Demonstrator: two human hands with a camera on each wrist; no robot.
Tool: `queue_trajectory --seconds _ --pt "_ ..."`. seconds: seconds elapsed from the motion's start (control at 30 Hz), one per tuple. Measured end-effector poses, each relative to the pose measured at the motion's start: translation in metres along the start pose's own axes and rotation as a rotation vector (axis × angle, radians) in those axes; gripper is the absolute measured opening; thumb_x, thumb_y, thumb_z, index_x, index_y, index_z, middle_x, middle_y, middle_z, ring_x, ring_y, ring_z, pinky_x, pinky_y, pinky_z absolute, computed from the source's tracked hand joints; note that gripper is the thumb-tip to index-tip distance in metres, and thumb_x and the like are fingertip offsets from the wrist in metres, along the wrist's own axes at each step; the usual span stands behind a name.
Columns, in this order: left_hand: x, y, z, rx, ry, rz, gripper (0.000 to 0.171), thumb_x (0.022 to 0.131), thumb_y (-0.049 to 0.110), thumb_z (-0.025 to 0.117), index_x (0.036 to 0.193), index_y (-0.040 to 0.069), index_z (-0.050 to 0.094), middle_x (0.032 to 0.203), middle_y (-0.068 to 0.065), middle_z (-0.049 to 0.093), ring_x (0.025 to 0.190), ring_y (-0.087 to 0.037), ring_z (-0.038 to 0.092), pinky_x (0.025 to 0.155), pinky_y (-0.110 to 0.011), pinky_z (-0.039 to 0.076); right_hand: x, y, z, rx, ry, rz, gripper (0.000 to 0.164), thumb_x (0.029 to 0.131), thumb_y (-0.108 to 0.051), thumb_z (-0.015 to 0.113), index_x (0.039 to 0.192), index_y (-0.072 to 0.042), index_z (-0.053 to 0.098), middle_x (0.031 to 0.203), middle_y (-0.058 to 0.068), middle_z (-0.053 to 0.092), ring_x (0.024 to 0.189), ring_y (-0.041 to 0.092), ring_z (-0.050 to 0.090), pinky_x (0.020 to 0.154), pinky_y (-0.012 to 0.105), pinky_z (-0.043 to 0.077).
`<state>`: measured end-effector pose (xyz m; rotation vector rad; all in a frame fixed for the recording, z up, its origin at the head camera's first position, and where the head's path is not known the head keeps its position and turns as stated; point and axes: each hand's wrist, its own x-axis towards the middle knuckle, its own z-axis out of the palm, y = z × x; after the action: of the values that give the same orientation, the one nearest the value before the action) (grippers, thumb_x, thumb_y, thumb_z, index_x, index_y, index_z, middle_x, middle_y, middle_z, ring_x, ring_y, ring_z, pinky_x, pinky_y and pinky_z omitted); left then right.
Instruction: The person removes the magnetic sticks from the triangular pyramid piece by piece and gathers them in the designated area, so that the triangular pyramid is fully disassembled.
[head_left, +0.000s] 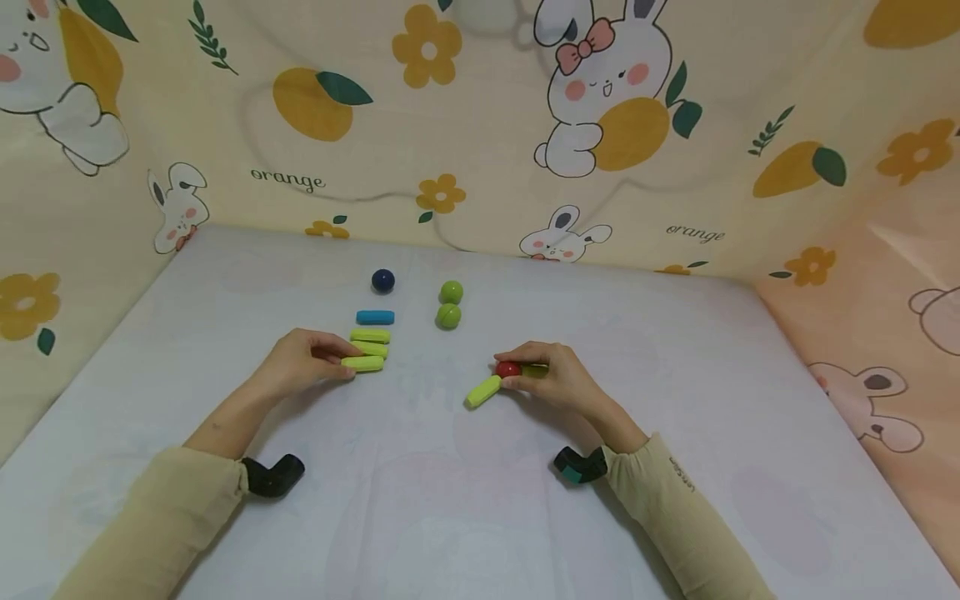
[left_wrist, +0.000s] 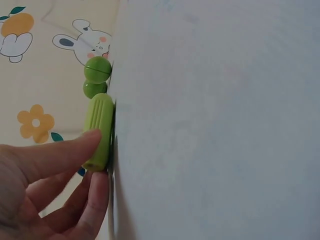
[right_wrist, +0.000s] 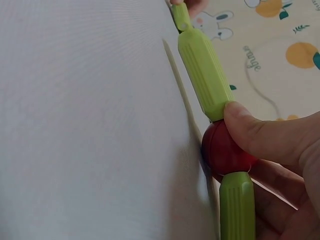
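My left hand (head_left: pixel 298 363) pinches the nearest yellow-green rod (head_left: pixel 363 364), thumb on its grooved side (left_wrist: pixel 100 117) in the left wrist view. Two similar rods lie just beyond it, the farther rod (head_left: pixel 371 335) fully visible in the head view. In my right hand (head_left: pixel 561 379) is a red ball (right_wrist: pixel 227 150) with two yellow-green rods joined to it. One rod (right_wrist: pixel 204 75) points away from the hand, with my thumb tip at its end by the ball. Partly behind the fingers is the other rod (right_wrist: pixel 237 207).
Beyond the left hand lie a blue rod (head_left: pixel 375 317) and a dark blue ball (head_left: pixel 383 281). Two green balls (head_left: pixel 449 316) sit close together right of them. A patterned cloth (head_left: pixel 480 125) rises behind the white tabletop (head_left: pixel 420 500).
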<state>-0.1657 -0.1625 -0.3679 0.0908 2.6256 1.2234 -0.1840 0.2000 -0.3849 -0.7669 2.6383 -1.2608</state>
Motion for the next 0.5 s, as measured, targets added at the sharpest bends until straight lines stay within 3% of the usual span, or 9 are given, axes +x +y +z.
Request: queue_trajectory --seconds 0.37,0.5 --pt "0.012 0.004 0.003 -0.006 0.048 -0.008 0.030 0.081 0.011 0.074 0.107 -0.003 0.065 0.097 -0.016 0.066 0.086 -0.022 0.059 0.074 -0.026 0.045 -0.001 -0.002 -0.001 -0.016 0.006 0.005 0.034 0.079 -0.012 0.078 0.112 -0.007 0.071 0.106 0.004 0.072 0.094 0.016 0.063 0.079 0.025 0.051" --pt "0.015 0.005 0.003 -0.004 0.060 -0.024 0.030 0.082 0.011 0.073 0.107 -0.003 0.065 0.098 -0.016 0.065 0.086 -0.022 0.059 0.074 -0.025 0.044 -0.001 -0.003 -0.002 -0.024 0.008 0.004 0.034 0.079 -0.012 0.078 0.112 -0.007 0.071 0.106 0.005 0.072 0.094 0.017 0.063 0.080 0.027 0.051"
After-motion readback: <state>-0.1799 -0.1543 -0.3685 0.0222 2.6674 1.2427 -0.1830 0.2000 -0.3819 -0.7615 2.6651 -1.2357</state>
